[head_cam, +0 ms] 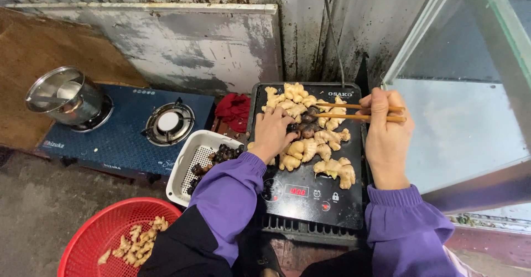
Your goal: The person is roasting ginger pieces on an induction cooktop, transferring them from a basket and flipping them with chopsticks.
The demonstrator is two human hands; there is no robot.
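Several pieces of ginger and some small charred dark pieces lie on a black electric cooktop. My left hand rests on the pile, its fingers touching a dark piece. Whether it grips it I cannot tell. My right hand holds a pair of wooden chopsticks level, their tips pointing left over the ginger and the dark pieces. Both my sleeves are purple.
A white basket with dark roasted pieces sits left of the cooktop. A red basket with ginger stands on the floor. A blue two-burner gas stove carries a steel pot. A red cloth, a metal wall and a glass cabinet surround the spot.
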